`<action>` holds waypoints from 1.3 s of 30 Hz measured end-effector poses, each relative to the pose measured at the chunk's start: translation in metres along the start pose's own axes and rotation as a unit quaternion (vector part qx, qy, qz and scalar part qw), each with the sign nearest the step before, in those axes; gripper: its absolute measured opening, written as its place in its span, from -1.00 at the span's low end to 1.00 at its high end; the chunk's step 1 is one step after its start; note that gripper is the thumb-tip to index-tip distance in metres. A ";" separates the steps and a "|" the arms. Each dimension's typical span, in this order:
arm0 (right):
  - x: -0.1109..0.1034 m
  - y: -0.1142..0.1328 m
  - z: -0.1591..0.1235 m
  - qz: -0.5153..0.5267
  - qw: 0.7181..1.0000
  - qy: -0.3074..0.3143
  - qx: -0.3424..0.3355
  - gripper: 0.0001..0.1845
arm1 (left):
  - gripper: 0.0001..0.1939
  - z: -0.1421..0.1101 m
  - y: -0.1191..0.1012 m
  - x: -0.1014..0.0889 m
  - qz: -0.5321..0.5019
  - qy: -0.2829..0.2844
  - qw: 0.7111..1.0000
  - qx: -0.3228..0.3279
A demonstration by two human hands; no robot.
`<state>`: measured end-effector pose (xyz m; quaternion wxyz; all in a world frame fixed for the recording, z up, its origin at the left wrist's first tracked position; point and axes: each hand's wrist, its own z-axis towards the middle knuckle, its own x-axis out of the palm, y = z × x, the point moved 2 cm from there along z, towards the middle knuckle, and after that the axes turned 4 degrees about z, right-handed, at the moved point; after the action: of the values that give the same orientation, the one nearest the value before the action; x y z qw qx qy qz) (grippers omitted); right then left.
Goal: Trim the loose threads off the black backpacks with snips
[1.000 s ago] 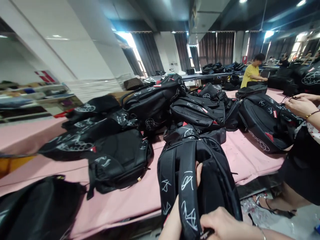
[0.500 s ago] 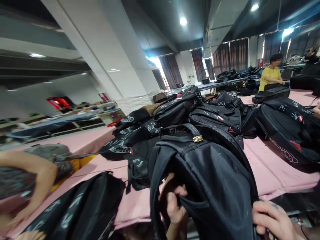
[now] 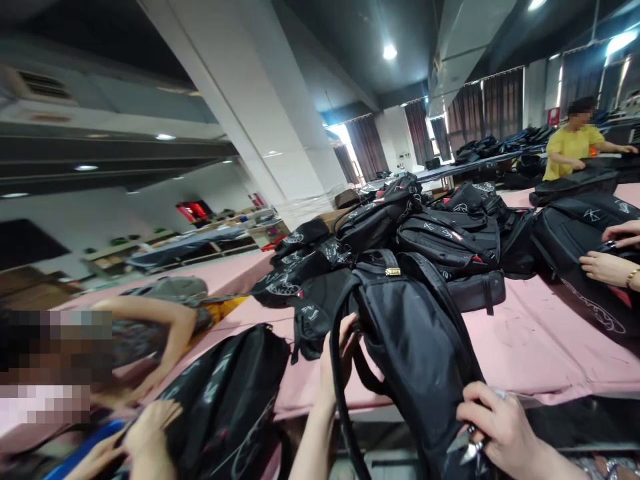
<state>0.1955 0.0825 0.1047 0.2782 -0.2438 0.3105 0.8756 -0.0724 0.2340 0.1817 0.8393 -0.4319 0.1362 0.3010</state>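
A black backpack (image 3: 415, 333) with a small gold metal tag (image 3: 393, 271) below its top handle stands tilted at the table edge in front of me. My left hand (image 3: 336, 353) grips its upper left side, with a shoulder strap passing across the hand and some fingertips hidden. Against the lower right side rests my right hand (image 3: 493, 420), its fingers closed around small thread snips (image 3: 471, 448) whose silver blades point down and left.
Black backpacks with white print (image 3: 450, 233) are heaped on the pink table (image 3: 520, 347). At left, a co-worker's hands (image 3: 150, 427) hold another black backpack (image 3: 225, 400). Another person's hands (image 3: 610, 260) work on a bag at right. A person in yellow (image 3: 573, 150) stands farther back.
My left hand has come out of the backpack's opening to its upper side. The right hand has moved left, and the snips now show. The backpack sits lower and is turned.
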 end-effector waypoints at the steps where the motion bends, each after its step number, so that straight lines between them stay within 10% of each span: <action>1: 0.002 0.003 0.006 0.007 1.000 -0.003 0.000 -0.67 | -0.56 0.000 0.004 -0.011 -0.004 -0.023 0.999 -0.027; 7: 0.014 0.030 0.047 0.032 0.999 -0.012 -0.006 -0.67 | -0.60 -0.056 -0.012 -0.053 -0.016 -0.272 0.956 -0.107; 15: 0.012 0.035 0.051 0.084 0.994 -0.008 -0.069 -0.54 | -0.22 -0.107 -0.053 0.006 -0.097 0.033 0.977 -0.185; 27: -0.030 -0.035 0.028 0.099 0.993 -0.061 -0.029 -0.76 | -0.23 -0.116 -0.069 0.045 -0.136 0.028 0.967 -0.216; 39: -0.028 -0.022 0.022 0.011 0.991 -0.054 -0.121 -0.66 | -0.25 -0.120 -0.067 0.055 -0.131 0.009 0.973 -0.192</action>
<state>0.2247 0.1028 0.1277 0.2531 -0.2247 0.1897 0.9217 0.0161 0.1287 0.1275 0.7712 -0.6021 0.0259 0.2049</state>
